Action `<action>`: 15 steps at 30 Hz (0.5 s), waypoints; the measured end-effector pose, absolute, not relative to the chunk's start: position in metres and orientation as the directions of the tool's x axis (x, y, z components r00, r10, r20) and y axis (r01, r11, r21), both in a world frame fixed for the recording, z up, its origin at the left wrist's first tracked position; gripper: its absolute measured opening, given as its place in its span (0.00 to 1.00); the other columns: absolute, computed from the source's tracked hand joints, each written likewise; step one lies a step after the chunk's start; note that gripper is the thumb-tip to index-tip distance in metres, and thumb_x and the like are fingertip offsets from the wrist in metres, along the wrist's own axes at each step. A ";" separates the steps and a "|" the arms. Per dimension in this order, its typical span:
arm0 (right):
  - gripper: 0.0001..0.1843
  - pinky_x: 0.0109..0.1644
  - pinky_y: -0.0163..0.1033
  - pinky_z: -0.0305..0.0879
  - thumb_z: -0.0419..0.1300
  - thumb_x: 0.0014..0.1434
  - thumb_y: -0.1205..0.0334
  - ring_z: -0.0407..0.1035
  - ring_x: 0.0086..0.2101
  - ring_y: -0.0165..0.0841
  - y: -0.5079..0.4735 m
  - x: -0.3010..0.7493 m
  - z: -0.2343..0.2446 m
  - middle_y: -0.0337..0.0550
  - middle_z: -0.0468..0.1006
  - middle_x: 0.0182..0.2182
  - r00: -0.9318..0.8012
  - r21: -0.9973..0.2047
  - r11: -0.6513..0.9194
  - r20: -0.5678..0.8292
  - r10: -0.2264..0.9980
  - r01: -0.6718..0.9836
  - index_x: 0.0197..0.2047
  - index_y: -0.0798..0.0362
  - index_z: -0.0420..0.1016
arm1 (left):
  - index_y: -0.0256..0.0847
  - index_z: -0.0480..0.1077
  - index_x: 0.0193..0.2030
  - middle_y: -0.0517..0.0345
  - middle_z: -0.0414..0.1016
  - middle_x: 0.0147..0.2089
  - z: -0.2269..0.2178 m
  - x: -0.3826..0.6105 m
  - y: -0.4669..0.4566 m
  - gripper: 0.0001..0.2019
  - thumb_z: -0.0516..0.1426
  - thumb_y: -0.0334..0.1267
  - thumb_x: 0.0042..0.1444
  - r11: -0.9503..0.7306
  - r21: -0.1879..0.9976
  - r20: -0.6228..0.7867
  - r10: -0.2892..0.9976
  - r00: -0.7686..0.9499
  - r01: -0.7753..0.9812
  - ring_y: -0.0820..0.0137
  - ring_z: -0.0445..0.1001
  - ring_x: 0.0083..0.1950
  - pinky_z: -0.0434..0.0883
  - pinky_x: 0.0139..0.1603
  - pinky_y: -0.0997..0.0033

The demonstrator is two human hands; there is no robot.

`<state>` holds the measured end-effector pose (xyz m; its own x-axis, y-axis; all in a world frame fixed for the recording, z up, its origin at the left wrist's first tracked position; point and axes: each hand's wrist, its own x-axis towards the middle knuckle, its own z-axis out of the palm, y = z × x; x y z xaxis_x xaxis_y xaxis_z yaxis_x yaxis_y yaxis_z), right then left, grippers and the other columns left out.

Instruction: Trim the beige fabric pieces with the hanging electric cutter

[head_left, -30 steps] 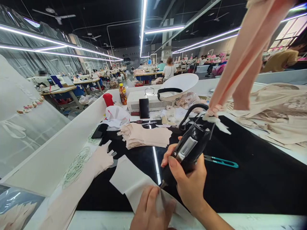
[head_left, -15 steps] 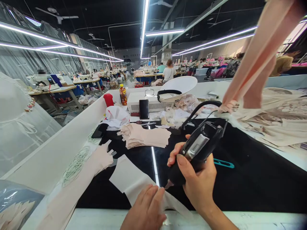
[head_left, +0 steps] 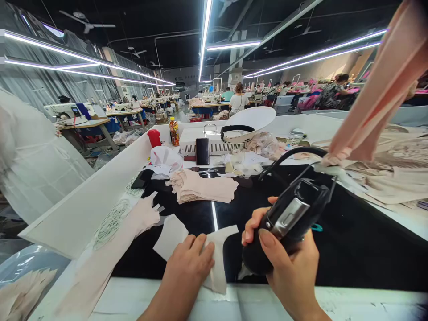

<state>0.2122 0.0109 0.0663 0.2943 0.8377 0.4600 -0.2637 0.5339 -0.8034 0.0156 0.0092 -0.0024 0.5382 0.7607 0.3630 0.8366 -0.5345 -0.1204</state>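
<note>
My left hand (head_left: 190,261) lies palm down on a pale cut fabric piece (head_left: 169,238), fingers spread over it. Part of that piece sticks out to the right of the fingers, with a crease near the fingertips. Wrapped in my right hand (head_left: 290,258) is a black corded hand tool (head_left: 284,227) with a silver panel, held tilted to the right of the fabric. Its lower tip is partly hidden. A pink cloth strip (head_left: 377,98) hangs from above and is tied near the tool's wire loop. Behind lies a stack of pale fabric pieces (head_left: 203,187).
Over the white table lies a black work surface (head_left: 354,249). A long pale fabric strip (head_left: 113,249) and green cord coils (head_left: 112,223) lie left. At the back stand a phone (head_left: 202,151), a bottle (head_left: 174,131) and a white box (head_left: 190,142). More fabric (head_left: 388,178) is piled right.
My right hand has moved the black tool right, away from the fabric. My left hand has shifted left and up on the piece, whose right part now lies differently, turned upward.
</note>
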 end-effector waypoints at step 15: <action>0.21 0.30 0.40 0.78 0.71 0.64 0.60 0.75 0.26 0.33 0.005 0.210 0.058 0.36 0.78 0.35 0.298 -0.793 0.551 0.477 0.827 -0.261 0.57 0.42 0.70 | 0.39 0.71 0.64 0.51 0.76 0.55 -0.007 0.032 0.004 0.22 0.65 0.36 0.64 -0.439 -0.143 0.414 0.787 0.457 0.887 0.60 0.76 0.46 0.77 0.41 0.61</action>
